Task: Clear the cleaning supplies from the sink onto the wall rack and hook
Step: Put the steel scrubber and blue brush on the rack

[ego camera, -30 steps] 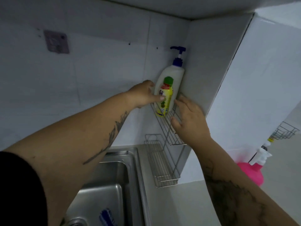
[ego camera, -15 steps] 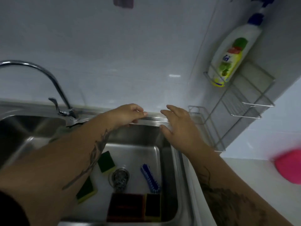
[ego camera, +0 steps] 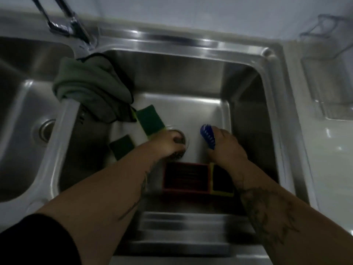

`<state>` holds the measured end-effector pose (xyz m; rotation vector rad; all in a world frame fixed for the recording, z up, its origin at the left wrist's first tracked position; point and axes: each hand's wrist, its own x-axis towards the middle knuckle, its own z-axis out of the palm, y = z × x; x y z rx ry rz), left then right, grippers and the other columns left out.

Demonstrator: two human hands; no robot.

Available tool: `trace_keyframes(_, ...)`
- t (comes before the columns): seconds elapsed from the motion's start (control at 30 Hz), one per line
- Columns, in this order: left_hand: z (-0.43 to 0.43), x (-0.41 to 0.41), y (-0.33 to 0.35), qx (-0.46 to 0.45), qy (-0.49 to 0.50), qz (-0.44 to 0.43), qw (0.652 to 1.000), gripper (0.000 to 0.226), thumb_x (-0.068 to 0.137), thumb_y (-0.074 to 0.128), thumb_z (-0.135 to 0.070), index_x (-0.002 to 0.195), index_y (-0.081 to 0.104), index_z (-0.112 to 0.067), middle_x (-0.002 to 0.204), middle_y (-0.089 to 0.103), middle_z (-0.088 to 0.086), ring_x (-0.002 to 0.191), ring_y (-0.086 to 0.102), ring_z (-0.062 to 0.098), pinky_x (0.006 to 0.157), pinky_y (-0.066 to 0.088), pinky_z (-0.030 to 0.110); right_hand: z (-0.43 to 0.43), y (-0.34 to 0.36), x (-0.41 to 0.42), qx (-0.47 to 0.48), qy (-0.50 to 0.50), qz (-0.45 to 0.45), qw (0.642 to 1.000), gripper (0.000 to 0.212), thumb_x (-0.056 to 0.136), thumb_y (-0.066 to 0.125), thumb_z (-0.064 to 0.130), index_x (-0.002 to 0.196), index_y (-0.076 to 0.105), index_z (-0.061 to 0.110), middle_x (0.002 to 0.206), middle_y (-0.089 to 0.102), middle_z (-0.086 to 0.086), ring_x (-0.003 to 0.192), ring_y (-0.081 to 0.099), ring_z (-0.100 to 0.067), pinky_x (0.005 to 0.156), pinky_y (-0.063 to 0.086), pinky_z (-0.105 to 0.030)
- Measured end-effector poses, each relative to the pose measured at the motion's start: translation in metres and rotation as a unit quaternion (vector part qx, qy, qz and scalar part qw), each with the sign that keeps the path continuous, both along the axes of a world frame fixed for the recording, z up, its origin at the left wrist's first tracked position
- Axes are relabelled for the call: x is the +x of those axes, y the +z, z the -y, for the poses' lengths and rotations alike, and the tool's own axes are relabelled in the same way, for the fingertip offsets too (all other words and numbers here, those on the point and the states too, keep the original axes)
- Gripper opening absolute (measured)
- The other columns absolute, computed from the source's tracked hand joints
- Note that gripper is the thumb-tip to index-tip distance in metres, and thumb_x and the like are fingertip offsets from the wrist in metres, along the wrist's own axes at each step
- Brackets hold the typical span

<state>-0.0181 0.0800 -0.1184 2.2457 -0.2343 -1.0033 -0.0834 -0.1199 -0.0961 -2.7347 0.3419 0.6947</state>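
Head view: both hands down in sink [ego camera: 254,73]. Left hand [ego camera: 168,143] closed over steel scourer [ego camera: 176,154] at drain; right hand [ego camera: 227,148] wrapped around blue brush [ego camera: 207,135], just right of it.

Sponges [ego camera: 150,119], brush [ego camera: 207,136] in sink [ego camera: 246,88]

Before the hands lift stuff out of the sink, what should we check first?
1. Right hand on the blue brush: ok, touching it; a firm hold cannot be told.
2. Left hand on the steel scrubber at the drain: ok, over it; grip cannot be told.
3. Wall rack has room: ok, lower shelf looks bare.
4. Green sponges out of the way: ok, beside the left hand.
5. Green cloth left for the hook: ok, draped on the divider.
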Motion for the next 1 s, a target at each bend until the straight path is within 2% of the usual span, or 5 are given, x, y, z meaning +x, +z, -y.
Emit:
trace_keyframes(0.1, 0.008, 0.0, -0.01, 0.035, -0.025, 0.051, 0.998, 0.053, 0.07, 0.08, -0.04, 0.116, 0.068, -0.018, 0.125, 0.06, 0.004, 0.113, 0.055, 0.022, 0.089, 0.043, 0.023, -0.002, -0.019, 0.002, -0.036, -0.028, -0.01, 0.999, 0.084, 0.088, 0.063, 0.03, 0.154, 0.011, 0.023, 0.152, 0.029, -0.011, 0.131, 0.037, -0.033, 0.101, 0.043, -0.049)
trace_keyframes(0.23, 0.008, 0.002, -0.019, 0.078, -0.05, 0.054, 0.994, 0.08, 0.06, 0.087, -0.037, 0.131, 0.055, -0.023, 0.14, 0.047, 0.008, 0.127, 0.045, 0.028, 0.104, 0.044, 0.037, 0.001, -0.032, 0.006, -0.079, -0.045, -0.035, 0.995, 0.097, 0.087, 0.066, 0.027, 0.154, -0.003, 0.029, 0.148, 0.031, -0.015, 0.127, 0.039, -0.036, 0.095, 0.046, -0.047)
trace_keyframes(0.43, 0.003, 0.0, -0.024, 0.051, 0.024, 0.092, 0.994, 0.048, 0.073, 0.074, -0.017, 0.119, 0.061, -0.022, 0.125, 0.053, 0.007, 0.11, 0.055, 0.025, 0.085, 0.046, 0.028, 0.003, -0.036, 0.014, -0.057, -0.082, -0.024, 0.995, 0.112, 0.082, 0.068, 0.02, 0.148, -0.021, 0.037, 0.133, 0.045, -0.021, 0.11, 0.052, -0.037, 0.092, 0.049, -0.048)
trace_keyframes(0.8, -0.018, 0.005, 0.039, -0.042, 0.14, 0.097, 0.985, 0.031, 0.068, 0.076, -0.013, 0.093, 0.063, -0.027, 0.088, 0.064, -0.005, 0.076, 0.062, 0.012, 0.049, 0.043, 0.013, 0.003, 0.053, 0.048, 0.065, -0.106, 0.143, 0.982, 0.08, 0.08, 0.065, 0.029, 0.147, 0.022, 0.028, 0.133, 0.05, -0.015, 0.108, 0.056, -0.035, 0.089, 0.05, -0.044)
trace_keyframes(1.0, 0.012, 0.012, 0.15, -0.078, 0.181, 0.199, 0.96, 0.028, 0.068, 0.079, -0.017, 0.09, 0.063, -0.022, 0.087, 0.068, 0.002, 0.072, 0.067, 0.021, 0.068, 0.055, 0.031, 0.032, 0.192, 0.039, 0.1, -0.057, 0.274, 0.955, 0.063, 0.077, 0.063, 0.03, 0.135, 0.04, 0.025, 0.112, 0.059, -0.008, 0.091, 0.06, -0.028, 0.071, 0.047, -0.033)
